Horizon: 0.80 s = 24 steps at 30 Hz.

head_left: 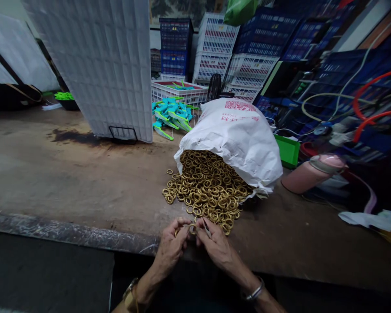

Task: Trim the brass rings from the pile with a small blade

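Note:
Close to the table's front edge, my left hand (172, 241) is closed, pinching a brass-coloured ring (192, 229) between thumb and fingers. My right hand (219, 247) meets it from the other side, its fingertips at the same ring. A small, thin metal tool (207, 230), perhaps a blade, sticks out between the right fingers; its exact kind is unclear. Just beyond both hands lies a heap of similar rings (211, 191), spilling from the mouth of a white woven sack (237, 134) that rests on its side.
A tall pale ribbed panel (104, 65) stands at the left in a black wire stand (123, 134). Turquoise and green plastic pieces (172, 115) lie behind the sack. To the right are a green tray (286, 151) and a pink bottle (313, 173). Stacked crates (217, 41) fill the back.

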### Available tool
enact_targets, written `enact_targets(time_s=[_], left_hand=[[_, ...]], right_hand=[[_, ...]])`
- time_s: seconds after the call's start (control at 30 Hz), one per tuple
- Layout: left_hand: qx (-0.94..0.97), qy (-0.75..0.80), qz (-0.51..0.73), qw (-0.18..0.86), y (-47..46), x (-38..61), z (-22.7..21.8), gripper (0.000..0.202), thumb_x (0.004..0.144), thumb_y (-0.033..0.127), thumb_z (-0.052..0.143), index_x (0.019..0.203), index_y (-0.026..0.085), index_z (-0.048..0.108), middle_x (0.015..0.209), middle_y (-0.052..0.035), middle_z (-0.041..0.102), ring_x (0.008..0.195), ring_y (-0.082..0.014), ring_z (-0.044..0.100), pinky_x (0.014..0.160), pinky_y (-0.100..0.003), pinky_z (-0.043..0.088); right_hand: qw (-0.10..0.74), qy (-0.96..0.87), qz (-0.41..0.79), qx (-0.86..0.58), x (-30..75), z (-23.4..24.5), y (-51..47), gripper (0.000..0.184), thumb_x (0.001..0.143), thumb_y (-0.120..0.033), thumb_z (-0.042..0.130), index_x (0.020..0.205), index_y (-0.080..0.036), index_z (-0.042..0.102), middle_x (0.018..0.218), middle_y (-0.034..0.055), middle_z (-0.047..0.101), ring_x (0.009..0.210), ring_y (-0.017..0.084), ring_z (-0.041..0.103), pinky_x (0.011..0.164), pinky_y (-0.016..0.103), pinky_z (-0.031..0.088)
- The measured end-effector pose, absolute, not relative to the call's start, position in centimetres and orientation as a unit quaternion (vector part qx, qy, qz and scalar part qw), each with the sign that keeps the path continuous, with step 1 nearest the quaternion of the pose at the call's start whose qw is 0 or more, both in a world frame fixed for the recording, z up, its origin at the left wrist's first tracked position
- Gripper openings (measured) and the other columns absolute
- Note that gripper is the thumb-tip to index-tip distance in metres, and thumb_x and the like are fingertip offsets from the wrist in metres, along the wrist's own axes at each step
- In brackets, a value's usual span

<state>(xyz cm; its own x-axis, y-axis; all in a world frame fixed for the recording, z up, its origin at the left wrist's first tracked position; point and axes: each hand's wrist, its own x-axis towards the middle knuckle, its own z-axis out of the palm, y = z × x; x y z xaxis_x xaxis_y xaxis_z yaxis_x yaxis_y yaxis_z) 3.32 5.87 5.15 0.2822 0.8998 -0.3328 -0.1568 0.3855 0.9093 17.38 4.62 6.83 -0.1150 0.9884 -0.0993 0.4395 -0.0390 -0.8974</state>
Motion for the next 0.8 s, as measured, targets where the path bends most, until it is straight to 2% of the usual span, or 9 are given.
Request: enact_targets(time_s=[0.07, 0.13, 0.3, 0.37, 0.53, 0.67, 0.8], left_hand=[[0.421, 0.463, 0.368, 0.688, 5.9, 3.4, 5.4, 0.028, 0.07, 0.043, 0.058, 0.07, 0.015, 0.054, 0.047, 0.0073, 0.044, 0.037, -0.0038, 0.031, 0.037, -0.016, 0.024], [0.431, 0.466, 0.374, 0.676, 5.8, 3.4, 5.6, 0.028, 0.072, 0.042, 0.056, 0.063, 0.016, 0.052, 0.045, 0.0076, 0.042, 0.038, -0.0043, 0.03, 0.038, -0.017, 0.025], [0.508, 0.439, 0.431, 0.603, 5.5, 3.5, 5.9, 0.02, 0.076, 0.031, 0.053, 0.063, 0.015, 0.056, 0.056, 0.0027, 0.053, 0.055, -0.009, 0.046, 0.056, -0.019, 0.037], [0.522, 0.431, 0.429, 0.598, 5.3, 3.5, 5.8, 0.019, 0.077, 0.03, 0.053, 0.066, 0.015, 0.057, 0.061, 0.0012, 0.056, 0.06, -0.0105, 0.049, 0.061, -0.021, 0.039], [0.504, 0.444, 0.391, 0.629, 5.0, 3.3, 5.3, 0.02, 0.078, 0.034, 0.051, 0.069, 0.016, 0.054, 0.059, 0.0036, 0.052, 0.051, -0.0079, 0.043, 0.052, -0.019, 0.035], [0.501, 0.446, 0.368, 0.644, 4.9, 3.3, 5.2, 0.027, 0.078, 0.04, 0.049, 0.064, 0.017, 0.049, 0.052, 0.0059, 0.044, 0.043, -0.0054, 0.035, 0.043, -0.018, 0.028], [0.432, 0.442, 0.341, 0.708, 4.8, 3.2, 5.2, 0.031, 0.077, 0.046, 0.048, 0.064, 0.018, 0.045, 0.051, 0.007, 0.042, 0.038, -0.0036, 0.03, 0.037, -0.016, 0.022]], right_hand=[[0.337, -0.585, 0.465, -0.573, 17.2, 7.0, 4.6, 0.024, 0.083, -0.037, 0.04, 0.069, -0.019, 0.046, 0.055, -0.0043, 0.05, 0.054, 0.009, 0.044, 0.053, 0.019, 0.034], [0.343, -0.552, 0.5, -0.572, 17.1, 6.9, 4.5, 0.024, 0.081, -0.04, 0.043, 0.069, -0.018, 0.046, 0.052, -0.005, 0.049, 0.049, 0.007, 0.041, 0.048, 0.018, 0.032], [0.348, -0.441, 0.594, -0.576, 16.5, 6.3, 4.3, 0.035, 0.08, -0.053, 0.036, 0.07, -0.02, 0.042, 0.046, -0.009, 0.041, 0.031, 0.004, 0.019, 0.033, 0.019, 0.016], [0.354, -0.434, 0.581, -0.59, 16.5, 5.8, 4.4, 0.034, 0.079, -0.053, 0.038, 0.069, -0.02, 0.041, 0.046, -0.0091, 0.041, 0.031, 0.004, 0.02, 0.033, 0.018, 0.017], [0.359, -0.508, 0.488, -0.612, 16.8, 5.4, 4.9, 0.026, 0.074, -0.043, 0.047, 0.064, -0.019, 0.044, 0.052, -0.006, 0.044, 0.047, 0.007, 0.036, 0.045, 0.019, 0.029], [0.358, -0.538, 0.439, -0.624, 16.7, 6.0, 5.0, 0.024, 0.073, -0.039, 0.048, 0.061, -0.018, 0.045, 0.054, -0.0054, 0.041, 0.053, 0.009, 0.036, 0.05, 0.02, 0.031], [0.364, -0.537, 0.455, -0.609, 16.6, 6.5, 4.9, 0.023, 0.075, -0.038, 0.046, 0.062, -0.018, 0.045, 0.054, -0.0055, 0.04, 0.053, 0.008, 0.035, 0.05, 0.02, 0.031]])
